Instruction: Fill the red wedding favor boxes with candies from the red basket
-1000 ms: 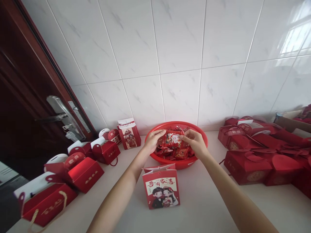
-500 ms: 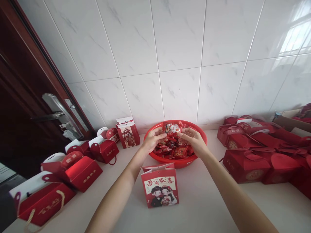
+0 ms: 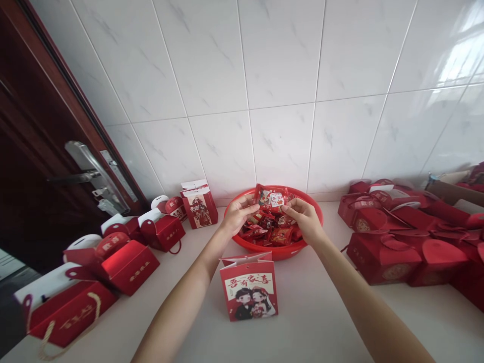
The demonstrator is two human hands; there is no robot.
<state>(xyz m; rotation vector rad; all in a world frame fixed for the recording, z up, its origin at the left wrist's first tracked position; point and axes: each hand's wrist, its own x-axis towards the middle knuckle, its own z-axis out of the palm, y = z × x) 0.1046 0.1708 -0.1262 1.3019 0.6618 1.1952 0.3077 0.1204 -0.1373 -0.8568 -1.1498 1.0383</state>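
Observation:
Between my two hands a red printed candy packet (image 3: 271,198) is held up above a red plastic basket (image 3: 242,243). My left hand (image 3: 239,214) pinches its left end, and my right hand (image 3: 304,217) grips the right end. Under it, the basket holds many wrapped candies (image 3: 280,236), mostly in red wrappers. In front of the basket stands a red and cream paper gift box (image 3: 249,292) with a cartoon couple on it. Its top is open; what is inside is hidden.
Red gift boxes (image 3: 130,267) line the left side, near a dark door with a metal handle (image 3: 88,166). Another upright box (image 3: 199,206) stands by the tiled wall. More red boxes (image 3: 383,257) crowd the right, with a cardboard carton (image 3: 446,194) behind them.
The packet has tilted, its right end now lower, and its printed front shows more fully. My right fingers have shifted slightly along its right end. The gift box stands as before.

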